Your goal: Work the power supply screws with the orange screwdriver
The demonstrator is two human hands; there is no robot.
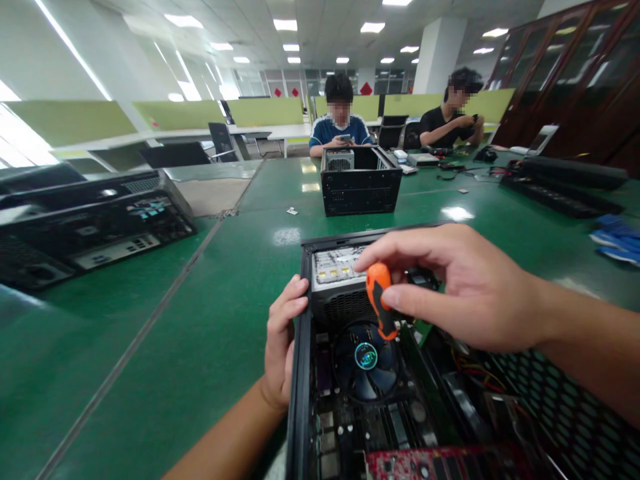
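An open black computer case (299,373) lies right in front of me, its inside facing up. My left hand (281,337) is wrapped around its left edge, with the fingertips over the rim. My right hand (465,287) pinches a short orange and black screwdriver (380,297) between thumb and fingers, handle up, above the case. Its tip points down beside the round cooling fan (366,356); I cannot see what it touches. The power supply (330,267) with a worn label sits at the far end. A red circuit board (425,463) shows at the bottom.
Across the green table (225,320) stands another black case (360,190). A further computer tower (100,230) lies at left. Black equipment (560,187) and blue gloves (620,237) are at right. Two people sit at the far side, one holding a phone (344,138).
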